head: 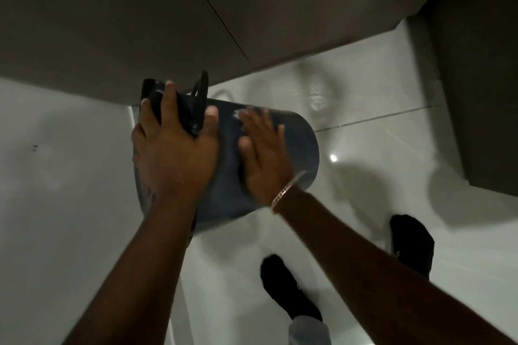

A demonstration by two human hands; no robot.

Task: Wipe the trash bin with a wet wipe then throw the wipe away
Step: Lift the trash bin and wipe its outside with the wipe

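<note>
Now, with your left hand (pixel 173 154) clamped on the rim of the bin (pixel 297 143), held tipped above the floor (pixel 392 87), keep your right hand (pixel 262 154) flat, fingers spread, pressing the barely visible wipe (pixel 238 115) along the wall in overlapping strokes.

Glossy white tile floor (pixel 392 87); brown cabinet (pixel 112 22); black shoes (pixel 288 288).
</note>
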